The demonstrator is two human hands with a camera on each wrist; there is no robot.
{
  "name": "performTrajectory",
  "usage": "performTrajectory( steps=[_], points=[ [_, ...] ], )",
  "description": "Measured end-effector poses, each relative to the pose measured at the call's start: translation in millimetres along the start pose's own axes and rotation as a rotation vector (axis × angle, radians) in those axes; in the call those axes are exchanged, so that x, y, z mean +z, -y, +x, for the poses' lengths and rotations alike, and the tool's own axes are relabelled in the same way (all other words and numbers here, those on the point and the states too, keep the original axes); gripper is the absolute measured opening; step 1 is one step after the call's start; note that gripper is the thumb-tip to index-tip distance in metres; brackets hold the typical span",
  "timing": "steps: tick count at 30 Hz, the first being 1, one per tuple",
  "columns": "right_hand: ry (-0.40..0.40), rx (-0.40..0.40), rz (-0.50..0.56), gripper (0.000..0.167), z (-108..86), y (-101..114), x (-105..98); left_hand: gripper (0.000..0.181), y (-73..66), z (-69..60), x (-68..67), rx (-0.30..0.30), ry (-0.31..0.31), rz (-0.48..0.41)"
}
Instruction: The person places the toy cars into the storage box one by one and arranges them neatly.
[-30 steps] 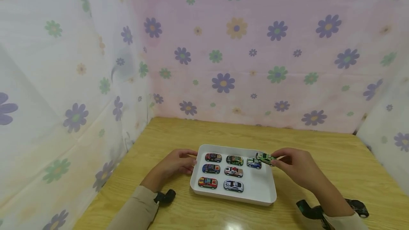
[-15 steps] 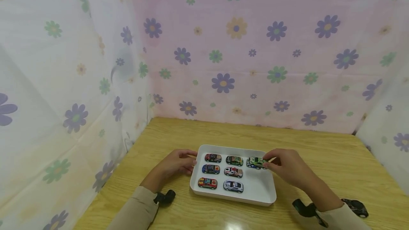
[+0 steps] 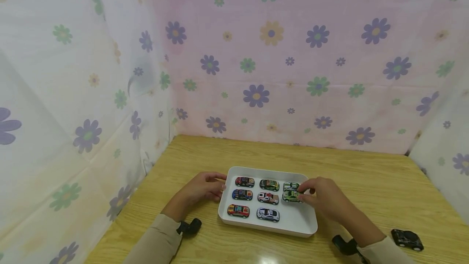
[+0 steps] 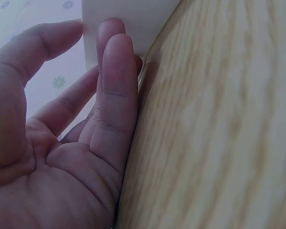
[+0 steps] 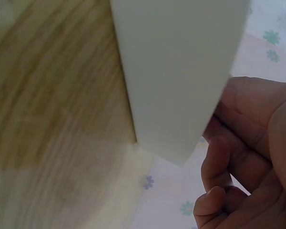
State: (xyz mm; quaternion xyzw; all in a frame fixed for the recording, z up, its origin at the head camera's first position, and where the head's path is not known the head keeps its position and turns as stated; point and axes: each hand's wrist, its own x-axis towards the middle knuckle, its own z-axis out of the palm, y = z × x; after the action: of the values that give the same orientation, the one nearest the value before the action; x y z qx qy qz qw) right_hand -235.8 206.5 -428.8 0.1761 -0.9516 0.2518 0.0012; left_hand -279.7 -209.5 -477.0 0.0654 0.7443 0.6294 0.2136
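Note:
A shallow white tray (image 3: 293,218) holds toy cars in rows. My right hand (image 3: 326,199) reaches over its right side and pinches a green toy car (image 3: 290,196) between thumb and fingers, just in front of a white-and-green toy car (image 3: 290,186). In the right wrist view the tray wall (image 5: 176,76) hides those fingertips and the car. My left hand (image 3: 205,188) rests on the table by the tray's left side, fingers loosely extended. The left wrist view shows its fingertips at the white wall (image 4: 133,14).
Within the tray, a red-and-yellow car (image 3: 238,210), a white car (image 3: 268,214) and several others stand to the left. A black toy car (image 3: 407,239) stands on the wooden table (image 3: 220,150) at the right. Flowered cloth (image 3: 256,52) encloses the table's back and sides.
My right hand has brought the green car from the tray's back right rim leftward and toward the front, to just before the white-and-green car. My left hand has stayed put.

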Motion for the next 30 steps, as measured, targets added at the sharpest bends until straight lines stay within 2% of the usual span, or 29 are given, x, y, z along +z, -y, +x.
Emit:
performTrajectory(
  steps=[13,30],
  points=[
    [-0.005,-0.002,-0.033,0.009,-1.0,-1,8,0.049,-1.9,-1.3,0.2,0.004,0.007,-0.001],
    [-0.008,0.045,-0.010,0.012,-5.3,-4,17,0.049,0.9,0.1,-1.2,0.004,0.009,-0.006]
  ],
)
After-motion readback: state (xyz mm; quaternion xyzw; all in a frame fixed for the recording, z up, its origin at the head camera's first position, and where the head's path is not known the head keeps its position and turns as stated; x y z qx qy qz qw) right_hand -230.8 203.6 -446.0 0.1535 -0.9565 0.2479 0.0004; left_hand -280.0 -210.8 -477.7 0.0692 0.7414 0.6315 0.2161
